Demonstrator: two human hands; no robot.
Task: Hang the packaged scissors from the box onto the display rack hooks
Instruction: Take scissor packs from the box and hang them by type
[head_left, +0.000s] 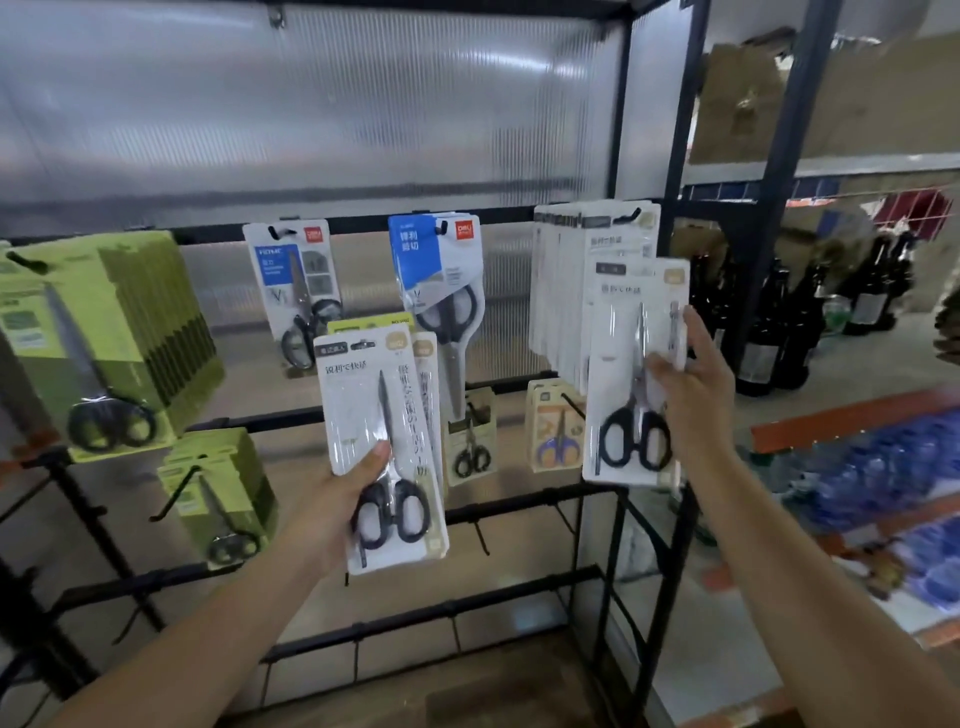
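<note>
The left hand (337, 499) grips a small stack of white packs (379, 447), at least two, low before the rack (519, 499); the right hand (691, 379) pinches one pack (631, 374) just below the full white row (587, 280) on the top-right hook (631, 214); two blue-labelled packs (436, 270) hang mid-rack; bare hooks show below.
</note>
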